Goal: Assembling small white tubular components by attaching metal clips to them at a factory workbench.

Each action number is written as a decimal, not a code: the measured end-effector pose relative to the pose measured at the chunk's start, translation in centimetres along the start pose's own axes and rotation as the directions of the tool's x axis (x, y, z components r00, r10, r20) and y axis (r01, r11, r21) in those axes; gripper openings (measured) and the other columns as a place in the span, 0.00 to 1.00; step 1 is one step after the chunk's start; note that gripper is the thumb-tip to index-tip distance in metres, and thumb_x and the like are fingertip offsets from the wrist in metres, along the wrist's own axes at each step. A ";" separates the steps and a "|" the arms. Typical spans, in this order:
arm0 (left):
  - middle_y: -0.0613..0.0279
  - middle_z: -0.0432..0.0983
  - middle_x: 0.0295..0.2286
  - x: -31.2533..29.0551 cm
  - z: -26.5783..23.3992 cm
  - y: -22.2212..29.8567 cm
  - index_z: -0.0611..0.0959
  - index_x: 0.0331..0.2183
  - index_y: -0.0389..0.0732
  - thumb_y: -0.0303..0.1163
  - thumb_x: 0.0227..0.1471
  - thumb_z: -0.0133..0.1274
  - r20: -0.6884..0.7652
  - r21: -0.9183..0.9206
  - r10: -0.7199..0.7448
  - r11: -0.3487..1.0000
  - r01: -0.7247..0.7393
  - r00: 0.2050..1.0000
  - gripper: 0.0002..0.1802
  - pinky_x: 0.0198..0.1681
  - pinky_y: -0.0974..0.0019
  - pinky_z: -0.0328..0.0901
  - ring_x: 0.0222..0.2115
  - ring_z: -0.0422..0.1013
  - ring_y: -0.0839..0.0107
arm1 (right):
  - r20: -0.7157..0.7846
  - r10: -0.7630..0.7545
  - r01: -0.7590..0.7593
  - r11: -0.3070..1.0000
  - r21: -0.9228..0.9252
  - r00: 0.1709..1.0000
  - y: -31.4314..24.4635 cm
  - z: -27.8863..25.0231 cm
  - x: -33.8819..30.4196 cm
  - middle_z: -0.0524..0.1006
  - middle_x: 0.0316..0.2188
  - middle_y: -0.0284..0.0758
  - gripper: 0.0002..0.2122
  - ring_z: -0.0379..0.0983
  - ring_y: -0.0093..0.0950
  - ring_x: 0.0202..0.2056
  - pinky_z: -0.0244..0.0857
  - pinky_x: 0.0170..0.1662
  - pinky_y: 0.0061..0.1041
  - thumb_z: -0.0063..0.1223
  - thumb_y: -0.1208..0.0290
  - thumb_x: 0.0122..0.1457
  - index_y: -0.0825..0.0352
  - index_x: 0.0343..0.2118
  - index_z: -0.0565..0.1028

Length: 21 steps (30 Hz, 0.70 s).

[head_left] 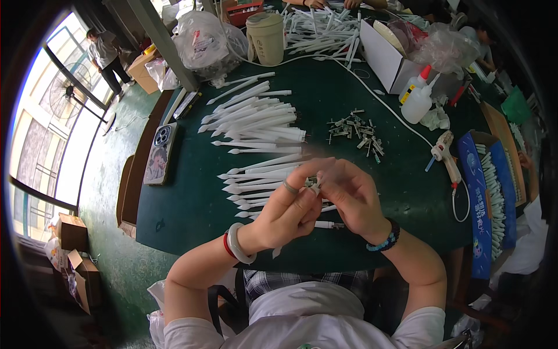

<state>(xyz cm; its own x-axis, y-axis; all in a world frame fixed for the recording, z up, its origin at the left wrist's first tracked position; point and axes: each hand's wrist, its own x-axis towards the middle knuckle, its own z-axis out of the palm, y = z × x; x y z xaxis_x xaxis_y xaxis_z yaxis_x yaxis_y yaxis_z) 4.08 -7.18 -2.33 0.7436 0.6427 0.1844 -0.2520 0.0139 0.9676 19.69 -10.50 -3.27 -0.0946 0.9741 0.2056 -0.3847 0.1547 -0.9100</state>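
My left hand (pixel 286 212) is closed around a white candle-shaped stick, whose pointed flame tip (pixel 276 252) pokes out below the palm. My right hand (pixel 357 200) meets it at the stick's other end, fingers pinched and partly blurred. Between the fingertips shows a small metallic piece (pixel 313 182), too small to make out fully. Beneath and beyond my hands, white candle sticks (pixel 256 119) lie in rows, flame tips to the left. Right of them is a loose pile of small silver-and-green electronic parts (pixel 357 132). One more stick (pixel 325 224) lies just under my hands.
A phone (pixel 158 156) lies at the table's left edge. A glue gun (pixel 444 152), glue bottles (pixel 417 103) and a blue box of white sticks (pixel 479 203) are on the right. A lidded cup (pixel 265 38), cable and heaped sticks (pixel 319 32) stand far back, near another person's hands.
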 end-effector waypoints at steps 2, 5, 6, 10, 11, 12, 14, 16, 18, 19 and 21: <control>0.70 0.52 0.13 0.0 0.3 0.0 0.52 0.56 0.44 0.31 0.59 0.28 0.033 -0.293 -0.034 0.955 0.042 0.999 0.23 0.12 0.81 0.46 0.10 0.45 0.83 | 0.004 -0.026 0.026 0.998 0.049 1.000 0.3 0.2 -0.1 0.67 0.29 0.27 0.04 0.63 0.12 0.31 0.60 0.35 0.11 0.46 0.78 0.56 0.69 0.34 0.66; 0.70 0.52 0.13 0.0 0.3 0.0 0.53 0.55 0.45 0.34 0.59 0.29 0.030 -0.353 -0.057 0.933 0.064 0.998 0.22 0.11 0.81 0.46 0.10 0.43 0.84 | -0.031 -0.051 0.053 0.997 0.060 0.998 0.5 0.5 -0.2 0.66 0.29 0.26 0.04 0.62 0.12 0.30 0.59 0.35 0.11 0.46 0.77 0.56 0.68 0.34 0.66; 0.70 0.52 0.13 0.0 0.4 -0.1 0.53 0.55 0.45 0.34 0.59 0.29 0.030 -0.354 -0.057 0.933 0.064 0.998 0.22 0.11 0.81 0.46 0.10 0.43 0.84 | -0.031 -0.051 0.052 0.997 0.059 0.998 0.4 0.6 -0.2 0.66 0.29 0.26 0.04 0.62 0.12 0.30 0.59 0.35 0.11 0.46 0.77 0.56 0.68 0.34 0.66; 0.71 0.52 0.13 0.0 0.3 -0.1 0.58 0.50 0.45 0.34 0.59 0.30 0.009 -0.330 -0.069 0.942 0.068 0.998 0.17 0.11 0.82 0.45 0.10 0.44 0.84 | -0.044 -0.071 0.072 0.997 0.027 0.997 -0.1 1.2 -0.3 0.66 0.29 0.25 0.04 0.62 0.11 0.30 0.58 0.34 0.10 0.45 0.77 0.57 0.68 0.35 0.66; 0.71 0.52 0.13 0.0 0.3 0.0 0.59 0.48 0.45 0.35 0.59 0.30 0.010 -0.322 -0.065 0.944 0.065 0.998 0.16 0.11 0.82 0.44 0.09 0.44 0.85 | -0.050 -0.075 0.076 0.997 0.014 0.996 -0.1 1.3 -0.4 0.66 0.29 0.25 0.05 0.62 0.11 0.30 0.58 0.34 0.10 0.45 0.77 0.57 0.68 0.35 0.66; 0.71 0.52 0.13 0.0 0.4 0.0 0.59 0.48 0.45 0.35 0.59 0.30 0.009 -0.322 -0.065 0.945 0.064 0.998 0.16 0.11 0.82 0.44 0.09 0.44 0.85 | -0.049 -0.075 0.075 0.997 0.014 0.996 -0.1 1.3 -0.4 0.66 0.29 0.25 0.05 0.62 0.11 0.30 0.58 0.34 0.10 0.45 0.77 0.57 0.68 0.35 0.66; 0.71 0.52 0.13 -0.1 0.5 0.1 0.60 0.47 0.45 0.35 0.59 0.30 0.009 -0.336 -0.071 0.939 0.070 0.997 0.14 0.11 0.82 0.44 0.09 0.44 0.85 | -0.057 -0.067 0.068 0.997 0.020 0.996 -0.1 1.4 -0.5 0.66 0.29 0.26 0.05 0.62 0.11 0.30 0.58 0.34 0.10 0.45 0.77 0.57 0.68 0.36 0.66; 0.71 0.53 0.13 -0.2 0.6 0.2 0.60 0.47 0.45 0.35 0.59 0.30 0.001 -0.340 -0.079 0.937 0.075 0.997 0.14 0.10 0.82 0.43 0.08 0.44 0.85 | -0.061 -0.060 0.061 0.998 0.020 0.996 -0.1 1.5 -0.6 0.67 0.30 0.26 0.05 0.62 0.11 0.30 0.58 0.34 0.11 0.45 0.77 0.57 0.68 0.36 0.66; 0.71 0.53 0.12 -0.3 0.6 0.4 0.60 0.46 0.45 0.34 0.59 0.30 -0.006 -0.345 -0.088 0.935 0.081 0.996 0.14 0.10 0.82 0.43 0.08 0.44 0.85 | -0.067 -0.053 0.054 0.998 0.019 0.996 -0.2 1.7 -0.6 0.67 0.30 0.26 0.05 0.62 0.11 0.31 0.59 0.34 0.11 0.45 0.77 0.57 0.69 0.36 0.66; 0.71 0.52 0.12 -0.2 0.5 0.4 0.60 0.47 0.46 0.35 0.59 0.29 0.004 -0.345 -0.097 0.934 0.093 0.995 0.14 0.10 0.82 0.43 0.08 0.43 0.85 | -0.080 -0.046 0.049 0.998 0.027 0.996 -0.3 1.8 -0.6 0.68 0.30 0.27 0.05 0.63 0.12 0.30 0.60 0.34 0.11 0.45 0.77 0.57 0.69 0.36 0.66; 0.70 0.52 0.13 -0.2 0.4 0.6 0.60 0.47 0.47 0.35 0.59 0.29 0.017 -0.343 -0.106 0.933 0.106 0.994 0.14 0.09 0.81 0.43 0.07 0.43 0.84 | -0.095 -0.042 0.045 0.998 0.035 0.995 -0.5 1.6 -0.6 0.68 0.29 0.27 0.05 0.64 0.12 0.30 0.61 0.33 0.12 0.46 0.77 0.57 0.69 0.36 0.66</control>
<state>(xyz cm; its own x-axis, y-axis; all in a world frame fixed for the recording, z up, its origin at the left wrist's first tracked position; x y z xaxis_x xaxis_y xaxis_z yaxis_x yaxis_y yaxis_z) 4.09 -7.63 -1.72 0.7766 0.6245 0.0833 -0.3692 0.3439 0.8634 18.48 -11.37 -2.37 0.0096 0.9780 0.2083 -0.4203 0.1929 -0.8866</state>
